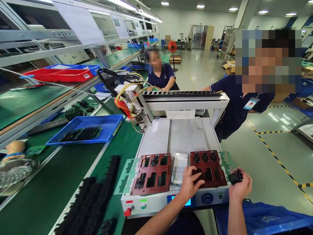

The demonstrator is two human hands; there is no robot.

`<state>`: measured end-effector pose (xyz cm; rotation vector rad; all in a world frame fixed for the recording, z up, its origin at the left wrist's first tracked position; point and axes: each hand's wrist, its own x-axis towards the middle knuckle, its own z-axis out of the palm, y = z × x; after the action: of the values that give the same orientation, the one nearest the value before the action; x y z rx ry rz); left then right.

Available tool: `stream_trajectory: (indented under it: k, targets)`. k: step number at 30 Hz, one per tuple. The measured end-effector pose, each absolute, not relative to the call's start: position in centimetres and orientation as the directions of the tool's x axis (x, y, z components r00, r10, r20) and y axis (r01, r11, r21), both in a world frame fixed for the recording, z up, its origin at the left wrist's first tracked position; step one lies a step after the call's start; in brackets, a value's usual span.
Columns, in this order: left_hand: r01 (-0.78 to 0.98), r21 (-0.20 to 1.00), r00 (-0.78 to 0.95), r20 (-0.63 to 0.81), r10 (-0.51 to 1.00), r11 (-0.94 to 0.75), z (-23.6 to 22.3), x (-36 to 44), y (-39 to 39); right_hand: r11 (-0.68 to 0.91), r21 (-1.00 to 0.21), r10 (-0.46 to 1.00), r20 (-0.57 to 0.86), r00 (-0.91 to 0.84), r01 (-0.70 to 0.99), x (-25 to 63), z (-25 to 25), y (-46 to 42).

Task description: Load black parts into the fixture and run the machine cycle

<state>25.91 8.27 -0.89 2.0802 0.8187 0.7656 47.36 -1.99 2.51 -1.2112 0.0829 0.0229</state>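
My left hand (190, 182) presses a small black part into a front pocket of the right dark-red fixture tray (207, 168), fingers pinched on the part. My right hand (241, 186) hovers just right of that tray, closed around another small black plastic part (235, 177). The tray's back row holds three black parts. A second dark-red fixture tray (153, 173) lies to the left with two black parts in it. Both trays sit on the white desktop machine (181, 137).
A gantry head (129, 104) with yellow hoses hangs over the machine's left rear. A blue bin (88, 130) of black parts sits on the green conveyor (61, 182), piled black parts nearer. Two people stand behind and right of the machine. A red button (127, 211) is on the front panel.
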Motion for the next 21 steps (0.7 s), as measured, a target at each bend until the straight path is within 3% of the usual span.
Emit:
stream_trajectory:
  k: [3,6,10,13,15,18,21]
  targets:
    - [0.227,0.848,0.576,0.280,0.768,-0.479,-0.2,25.6,7.8,0.239,-0.969,0.011,-0.053,0.999,-0.054,47.1,2.1,-1.1]
    - [0.043,0.897,0.560,0.344,0.754,-0.441,2.2,25.1,7.4,0.153,-0.987,0.105,0.059,0.993,0.042,45.7,2.4,-0.2]
    - [-0.065,0.952,0.511,0.290,0.809,-0.299,5.5,21.7,7.3,0.186,-0.980,0.457,0.152,0.876,0.073,42.2,3.0,2.1]
    - [0.002,0.969,0.423,0.223,0.878,-0.247,6.0,15.6,6.0,0.151,-0.972,0.792,0.227,0.566,0.179,37.9,3.5,4.9]
    - [0.093,0.976,0.330,0.158,0.931,-0.199,4.9,10.4,4.2,0.138,-0.947,0.919,0.232,0.319,0.290,34.4,4.1,7.1]
    - [0.259,0.964,0.080,0.042,0.996,-0.062,1.6,2.7,-0.4,0.191,-0.931,0.978,0.206,0.018,0.310,28.1,4.6,9.5]
    - [0.335,0.931,-0.316,-0.035,0.948,0.146,-2.3,-3.2,-7.4,0.251,-0.942,0.918,0.158,-0.363,0.225,20.1,3.6,9.1]
